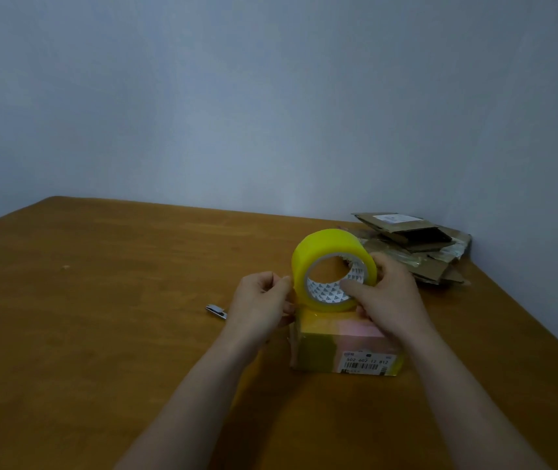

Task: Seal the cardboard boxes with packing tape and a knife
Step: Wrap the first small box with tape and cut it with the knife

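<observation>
A roll of yellow tape (318,247) stands on its edge a little right of the middle of the frame, its open core facing the viewer. Its lower rim meets the far top edge of a small cardboard box (325,347), which sits just below it on a brown wooden table (101,300). The box has a yellowish sheen, a pale pink patch on top and a white barcode label (367,362) on its near right corner.

The person's right hand (389,296) grips the roll from the right. The thumb (348,286) is hooked inside the core and the fingers are curled over the outer rim. The left hand (260,300) is at the roll's left edge, with thumb and forefinger pressed together in a pinch against it and the other fingers curled. I cannot tell whether a loose end of tape lies between them. Both bare forearms reach up from the bottom of the frame.

Just left of the left hand, a small knife (215,311) lies flat on the table, partly hidden by that hand. At the right, behind the roll, a pile of flattened cardboard (416,245) rests against a plain grey-blue wall (270,96) that fills the upper half of the frame.
</observation>
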